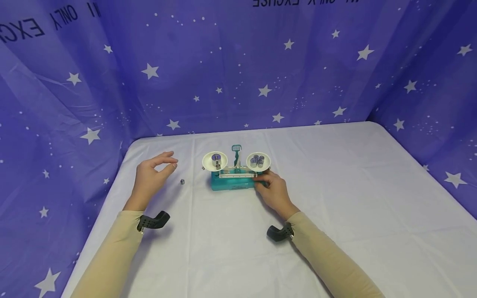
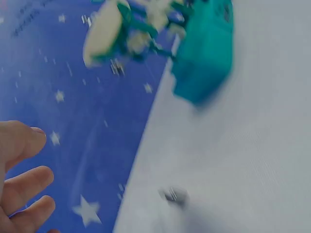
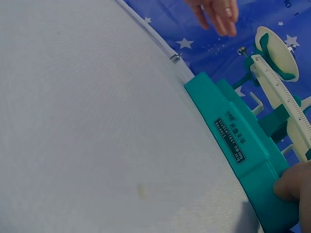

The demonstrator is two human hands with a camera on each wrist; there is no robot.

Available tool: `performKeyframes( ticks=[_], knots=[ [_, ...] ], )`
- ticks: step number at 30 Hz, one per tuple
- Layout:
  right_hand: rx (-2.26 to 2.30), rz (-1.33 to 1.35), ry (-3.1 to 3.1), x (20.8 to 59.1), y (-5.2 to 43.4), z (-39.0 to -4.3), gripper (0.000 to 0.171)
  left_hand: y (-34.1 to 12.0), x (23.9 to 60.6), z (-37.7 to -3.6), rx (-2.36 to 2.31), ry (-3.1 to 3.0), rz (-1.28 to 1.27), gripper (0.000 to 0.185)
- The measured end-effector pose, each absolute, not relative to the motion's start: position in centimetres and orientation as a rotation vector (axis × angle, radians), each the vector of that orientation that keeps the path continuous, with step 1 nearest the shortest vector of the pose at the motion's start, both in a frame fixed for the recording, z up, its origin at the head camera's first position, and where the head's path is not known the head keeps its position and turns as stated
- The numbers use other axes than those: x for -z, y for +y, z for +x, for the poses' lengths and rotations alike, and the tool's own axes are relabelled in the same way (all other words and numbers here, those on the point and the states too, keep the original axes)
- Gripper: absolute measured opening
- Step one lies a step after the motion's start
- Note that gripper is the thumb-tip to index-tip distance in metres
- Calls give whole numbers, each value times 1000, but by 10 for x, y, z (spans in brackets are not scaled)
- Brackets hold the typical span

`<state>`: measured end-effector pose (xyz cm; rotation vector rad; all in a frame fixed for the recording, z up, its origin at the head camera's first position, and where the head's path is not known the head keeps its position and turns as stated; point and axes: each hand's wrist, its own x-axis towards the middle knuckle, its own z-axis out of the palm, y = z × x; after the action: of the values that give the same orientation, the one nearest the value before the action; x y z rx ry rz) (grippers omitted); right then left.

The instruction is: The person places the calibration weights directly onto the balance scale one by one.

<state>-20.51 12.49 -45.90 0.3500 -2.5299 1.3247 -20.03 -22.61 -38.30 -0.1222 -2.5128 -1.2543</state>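
A teal balance scale (image 1: 232, 182) stands mid-table. Its left white pan (image 1: 215, 159) holds one metal weight, and its right pan (image 1: 258, 160) holds several. My right hand (image 1: 265, 181) grips the right end of the scale's base, and the right wrist view shows the thumb (image 3: 291, 184) pressed on the teal base (image 3: 233, 136). My left hand (image 1: 169, 163) hovers left of the scale with relaxed fingers (image 2: 24, 184) and holds nothing. A small loose weight (image 1: 182, 181) lies on the cloth between that hand and the scale; it appears blurred as the weight (image 2: 175, 195) in the left wrist view.
A white cloth covers the table (image 1: 335, 198). A blue star-printed curtain (image 1: 261, 74) closes the back and both sides. The table's left edge (image 1: 112, 182) runs close to my left hand. Black wrist mounts (image 1: 152, 220) sit on both forearms.
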Motion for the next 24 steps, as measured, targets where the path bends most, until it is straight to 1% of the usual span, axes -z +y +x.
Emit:
performKeyframes(
  ticks=[6, 12, 24],
  knots=[
    [-1329, 351, -2529, 459, 124, -204, 15, -250, 402, -195, 1185, -2548, 11, 20],
    [-1323, 348, -2534, 459, 124, -205, 16, -263, 411, -191, 1182, -2546, 68, 23],
    [-1314, 363, -2522, 460, 124, -205, 15, -261, 421, -197, 1162, -2559, 28, 20]
  ],
)
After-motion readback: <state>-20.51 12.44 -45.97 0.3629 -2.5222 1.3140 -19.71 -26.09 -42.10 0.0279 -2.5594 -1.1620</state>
